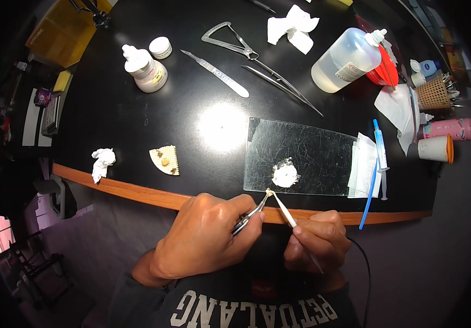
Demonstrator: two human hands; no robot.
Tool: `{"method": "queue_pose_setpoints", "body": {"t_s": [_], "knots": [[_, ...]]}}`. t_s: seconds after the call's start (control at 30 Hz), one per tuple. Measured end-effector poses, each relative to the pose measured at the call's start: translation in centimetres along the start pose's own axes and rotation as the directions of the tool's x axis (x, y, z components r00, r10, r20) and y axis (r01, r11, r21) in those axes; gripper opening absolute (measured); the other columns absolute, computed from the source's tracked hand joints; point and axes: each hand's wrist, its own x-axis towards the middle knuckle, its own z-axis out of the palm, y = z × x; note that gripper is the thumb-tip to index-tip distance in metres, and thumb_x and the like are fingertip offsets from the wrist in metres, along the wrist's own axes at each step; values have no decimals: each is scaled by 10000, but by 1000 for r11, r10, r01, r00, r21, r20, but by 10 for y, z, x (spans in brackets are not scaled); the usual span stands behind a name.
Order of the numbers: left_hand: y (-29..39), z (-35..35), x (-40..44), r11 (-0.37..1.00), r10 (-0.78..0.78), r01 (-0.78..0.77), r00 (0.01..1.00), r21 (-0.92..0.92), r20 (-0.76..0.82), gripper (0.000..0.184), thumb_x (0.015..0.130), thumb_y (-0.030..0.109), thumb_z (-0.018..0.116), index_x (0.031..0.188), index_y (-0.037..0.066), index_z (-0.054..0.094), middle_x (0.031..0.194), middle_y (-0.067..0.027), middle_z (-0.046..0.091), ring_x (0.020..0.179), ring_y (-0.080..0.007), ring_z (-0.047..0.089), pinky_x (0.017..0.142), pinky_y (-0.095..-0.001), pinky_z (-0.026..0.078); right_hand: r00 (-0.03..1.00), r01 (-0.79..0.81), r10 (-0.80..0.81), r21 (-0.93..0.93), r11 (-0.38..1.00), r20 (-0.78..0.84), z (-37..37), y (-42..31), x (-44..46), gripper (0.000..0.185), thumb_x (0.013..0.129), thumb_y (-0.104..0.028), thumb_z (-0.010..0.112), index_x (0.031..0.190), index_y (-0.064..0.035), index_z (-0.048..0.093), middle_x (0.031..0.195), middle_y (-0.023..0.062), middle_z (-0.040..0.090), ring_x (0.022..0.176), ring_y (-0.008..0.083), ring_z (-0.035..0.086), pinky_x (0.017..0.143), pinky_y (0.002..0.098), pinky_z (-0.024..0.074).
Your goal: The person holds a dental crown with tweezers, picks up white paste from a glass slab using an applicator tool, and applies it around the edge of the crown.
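Observation:
My left hand (205, 235) is closed around slim metal forceps (244, 221), whose tips meet a tiny cream-coloured piece (269, 192) at the table's front edge. In my right hand (318, 240) is a thin white tapered stick (286, 210), pinched like a pen, its point touching or almost touching the small piece. Just beyond both hands lies a scratched glass slab (312, 142) bearing a mound of white powder or paste (285, 174). The fingers hide part of the forceps.
A scalpel (216, 74), long tweezers (282, 87) and a metal caliper (227, 41) lie farther back. Bottles stand left (145, 71) and right (345, 60). A yellowish wedge (165, 160) and crumpled tissue (102, 164) sit left; a blue-tipped syringe (380, 147) sits right.

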Motion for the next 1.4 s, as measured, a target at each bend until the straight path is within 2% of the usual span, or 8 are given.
{"method": "queue_pose_setpoints", "body": {"t_s": [0.17,0.37,0.67,0.77,0.97,1.07,1.27,1.4], "knots": [[0,1,0,1000,-8,8,1000,-2,-4,151,950,88,744,832,0,711,533,-130,569,399,-214,544,428,-354,382,1000,6,-6,1,1000,24,-1,0,0,205,835,-48,763,1039,-68,751,922,51,741,701,160,641,580,288,549],[1,0,0,1000,-13,13,1000,1,7,165,960,92,738,826,-1,711,532,-129,568,405,-211,555,432,-350,387,999,23,-23,18,1000,-23,1,2,-1,212,836,-34,751,1047,-51,741,911,59,730,693,162,638,577,294,541],[0,-6,0,996,-63,68,995,-63,78,213,1015,76,670,833,-29,703,561,-112,616,444,-175,593,456,-329,412,996,-51,42,-117,992,-77,5,2,-1,270,793,48,722,1054,-18,712,892,66,703,695,183,634,581,290,528],[1,-8,0,993,-84,92,991,-75,104,213,1024,77,657,853,-39,709,578,-110,635,462,-165,610,462,-320,421,998,-46,40,-121,992,-51,5,2,3,303,770,71,725,1064,-5,712,888,71,699,698,189,637,586,289,531],[1,-8,0,992,-87,95,990,-77,109,213,1029,74,648,866,-47,712,587,-110,644,471,-161,615,466,-320,425,999,-43,45,-140,989,8,3,2,2,305,778,60,744,1073,-9,711,929,83,718,731,189,653,610,286,544],[1,-8,0,993,-81,89,992,-79,100,215,1027,71,648,858,-47,709,587,-116,642,469,-176,616,469,-327,429,998,-45,42,-75,996,-42,3,2,-1,292,795,30,761,1077,-31,719,939,73,731,738,176,655,599,289,546],[0,-7,0,993,-76,83,993,-83,88,230,1027,67,646,834,-46,698,585,-123,636,466,-190,615,473,-337,430,999,37,-37,-1,999,3,1,1,-1,259,820,-20,777,1070,-78,739,958,42,741,741,148,657,584,279,560],[1,-6,0,994,-71,77,994,-79,81,232,1028,66,647,830,-45,697,584,-123,633,465,-192,612,472,-338,428,998,44,-44,-16,999,35,1,1,1,257,815,-21,782,1063,-78,746,961,46,749,732,144,654,579,274,568]]}}
